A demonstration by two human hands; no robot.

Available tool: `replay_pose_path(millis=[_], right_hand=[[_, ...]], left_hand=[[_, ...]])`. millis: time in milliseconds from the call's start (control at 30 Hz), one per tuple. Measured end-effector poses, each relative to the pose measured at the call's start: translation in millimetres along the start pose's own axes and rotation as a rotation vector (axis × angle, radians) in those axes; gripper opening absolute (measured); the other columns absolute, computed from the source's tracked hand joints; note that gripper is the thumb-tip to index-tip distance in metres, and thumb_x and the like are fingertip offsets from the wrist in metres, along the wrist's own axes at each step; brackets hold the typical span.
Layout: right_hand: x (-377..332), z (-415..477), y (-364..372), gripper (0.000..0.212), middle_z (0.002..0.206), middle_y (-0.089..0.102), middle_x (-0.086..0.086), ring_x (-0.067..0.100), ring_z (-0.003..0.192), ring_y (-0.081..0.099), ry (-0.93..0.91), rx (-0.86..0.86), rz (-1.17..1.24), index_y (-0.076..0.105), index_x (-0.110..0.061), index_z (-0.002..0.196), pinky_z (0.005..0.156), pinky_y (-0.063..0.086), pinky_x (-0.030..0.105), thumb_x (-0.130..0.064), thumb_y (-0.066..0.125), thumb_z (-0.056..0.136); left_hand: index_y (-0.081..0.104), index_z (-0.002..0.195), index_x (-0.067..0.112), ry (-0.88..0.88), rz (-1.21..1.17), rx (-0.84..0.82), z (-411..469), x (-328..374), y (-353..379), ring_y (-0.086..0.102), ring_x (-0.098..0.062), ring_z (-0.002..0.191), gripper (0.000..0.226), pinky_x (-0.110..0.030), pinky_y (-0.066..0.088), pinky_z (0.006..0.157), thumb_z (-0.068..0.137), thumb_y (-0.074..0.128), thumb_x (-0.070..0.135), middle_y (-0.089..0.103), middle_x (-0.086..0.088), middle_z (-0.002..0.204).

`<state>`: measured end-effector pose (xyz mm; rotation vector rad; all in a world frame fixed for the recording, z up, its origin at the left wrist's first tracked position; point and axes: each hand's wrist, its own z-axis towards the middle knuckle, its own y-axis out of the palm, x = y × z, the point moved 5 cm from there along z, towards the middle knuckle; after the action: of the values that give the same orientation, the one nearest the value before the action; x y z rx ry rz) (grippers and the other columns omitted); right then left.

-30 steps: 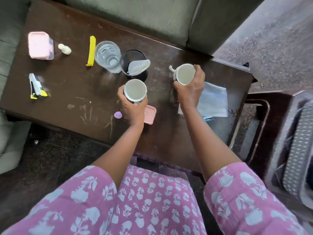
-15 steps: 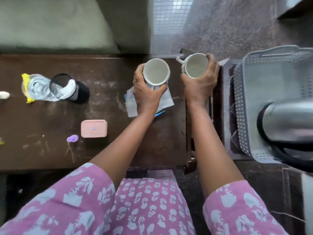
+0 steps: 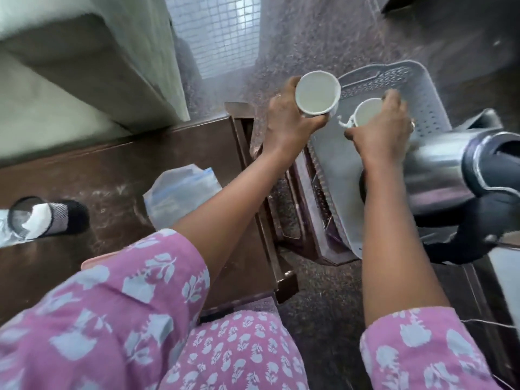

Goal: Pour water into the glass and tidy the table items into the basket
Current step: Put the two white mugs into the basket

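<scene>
**Two cups held over the basket**

The left hand [image 3: 287,122] grips a white cup [image 3: 317,93] at the grey basket's [image 3: 422,88] near-left edge; the right hand [image 3: 380,133] clasps a second white cup [image 3: 365,112], handle pointing left, inside the basket; a steel kettle [image 3: 450,170] lies just beside it; a plastic bag [image 3: 180,192] rests on the brown table [image 3: 112,159].

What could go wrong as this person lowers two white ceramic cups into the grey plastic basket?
1. The two white ceramic cups, one in the left hand at, one in the right hand at, sit close together and could knock and chip.
2. The steel kettle crowds the grey perforated basket; the right forearm might bump it.
</scene>
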<state>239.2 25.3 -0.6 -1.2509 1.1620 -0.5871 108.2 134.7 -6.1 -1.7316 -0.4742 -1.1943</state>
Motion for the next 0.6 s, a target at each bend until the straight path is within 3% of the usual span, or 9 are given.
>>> replay_pose_path(millis=[133,267,433,600], right_hand=[[16,29,13,0.065,0.134,0.048,0.012,0.038,0.125,0.042,-0.005,-0.121,-0.137,0.041,-0.014,0.127,0.095,0.043,0.043,-0.012,0.078,0.073],[27,47,26,0.041,0.136,0.045,0.010,0.037,0.128,0.039,0.058,-0.133,-0.188,0.043,-0.017,0.127,0.098,0.040,0.045,-0.006,0.055,0.089],[36,54,36,0.031,0.135,0.045,0.012,0.037,0.126,0.040,0.135,-0.034,-0.201,0.045,-0.013,0.125,0.096,0.040,0.045,-0.003,0.043,0.096],[38,51,37,0.033,0.141,0.036,0.017,0.040,0.132,0.031,0.139,0.019,-0.182,0.044,-0.005,0.129,0.110,0.028,0.040,-0.001,0.035,0.097]], left_hand=[[0.051,0.119,0.017,-0.031,0.072,-0.071,15,7,31,0.060,-0.021,0.100,0.064,-0.031,0.048,0.077,0.066,0.078,0.042,0.067,-0.005,0.108],[0.048,0.120,0.018,-0.072,0.133,-0.159,23,5,52,0.059,-0.025,0.104,0.064,-0.036,0.050,0.081,0.067,0.076,0.039,0.066,-0.006,0.109],[0.047,0.122,0.014,-0.078,0.225,-0.220,26,2,74,0.057,-0.030,0.107,0.064,-0.035,0.047,0.082,0.069,0.076,0.036,0.062,-0.011,0.114],[0.046,0.116,0.009,-0.037,0.361,-0.260,32,0,96,0.058,-0.034,0.105,0.056,-0.035,0.043,0.076,0.072,0.074,0.029,0.062,-0.014,0.112]])
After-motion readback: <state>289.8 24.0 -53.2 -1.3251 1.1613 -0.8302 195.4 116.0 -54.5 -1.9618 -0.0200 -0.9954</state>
